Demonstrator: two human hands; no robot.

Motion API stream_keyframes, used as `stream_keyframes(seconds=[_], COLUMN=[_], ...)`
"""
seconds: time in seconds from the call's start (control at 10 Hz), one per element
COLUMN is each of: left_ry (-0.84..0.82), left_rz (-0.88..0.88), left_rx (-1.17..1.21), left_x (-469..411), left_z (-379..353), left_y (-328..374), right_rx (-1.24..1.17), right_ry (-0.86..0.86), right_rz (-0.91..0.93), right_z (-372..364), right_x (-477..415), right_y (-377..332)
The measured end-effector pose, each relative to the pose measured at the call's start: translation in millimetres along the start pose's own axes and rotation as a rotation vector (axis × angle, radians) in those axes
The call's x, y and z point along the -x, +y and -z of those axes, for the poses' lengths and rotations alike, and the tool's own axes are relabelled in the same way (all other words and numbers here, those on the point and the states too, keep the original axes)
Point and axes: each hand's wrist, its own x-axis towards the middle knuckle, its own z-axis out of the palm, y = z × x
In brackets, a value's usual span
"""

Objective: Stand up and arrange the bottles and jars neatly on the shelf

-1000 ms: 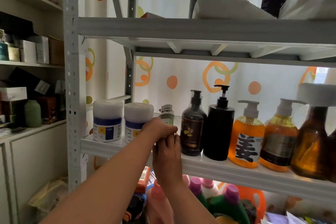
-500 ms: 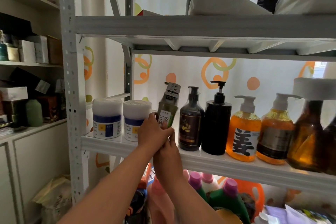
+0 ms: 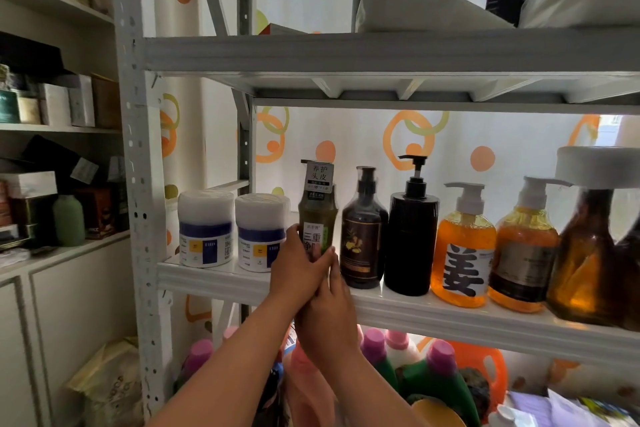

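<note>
An olive-green bottle with a white paper tag at its neck stands upright on the white metal shelf, between two white jars and a dark brown pump bottle. My left hand wraps its lower front. My right hand sits just under the left, fingers up against the bottle's base. To the right stand a black pump bottle, two orange pump bottles and a brown bottle with a wide white cap.
The shelf above carries white bags and a dark box. Below, several detergent bottles with pink caps crowd together. A white cabinet with boxes and a green bottle stands at the left, beyond the perforated upright.
The green bottle went from low and hidden behind my hands, to lifted and tilted, to standing upright between the jars and the brown bottle. The view has shifted slightly.
</note>
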Motion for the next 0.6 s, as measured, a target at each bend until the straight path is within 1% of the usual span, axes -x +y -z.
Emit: stream_keyframes(seconds=[0.1,0.2,0.3,0.4,0.5,0.6], left_ry=[-0.043,-0.073,-0.085,-0.117,-0.103,0.099], left_rz=[0.001,0.012,0.034,0.027,0.007,-0.018], left_rx=[0.011,0.047,0.073,0.037,0.002,-0.055], left_x=[-0.8,-0.4,-0.1,2.8,14.1,32.8], left_z=[0.8,0.0,-0.7,0.9,8.9,14.0], left_y=[1.9,1.6,2.6,3.4,9.2,17.4], right_rx=[-0.002,-0.037,-0.019,0.021,0.014,-0.076], right_ry=[-0.046,-0.041,-0.041,-0.103,-0.121,-0.199], right_rz=[0.002,-0.018,-0.023,0.026,0.109,0.124], right_z=[4.3,8.3,11.4,15.6,36.4,64.1], right_x=[1.0,1.2,0.4,1.6,5.4,4.4], right_y=[-2.3,-4.5,-4.5,-4.0,-5.5,0.4])
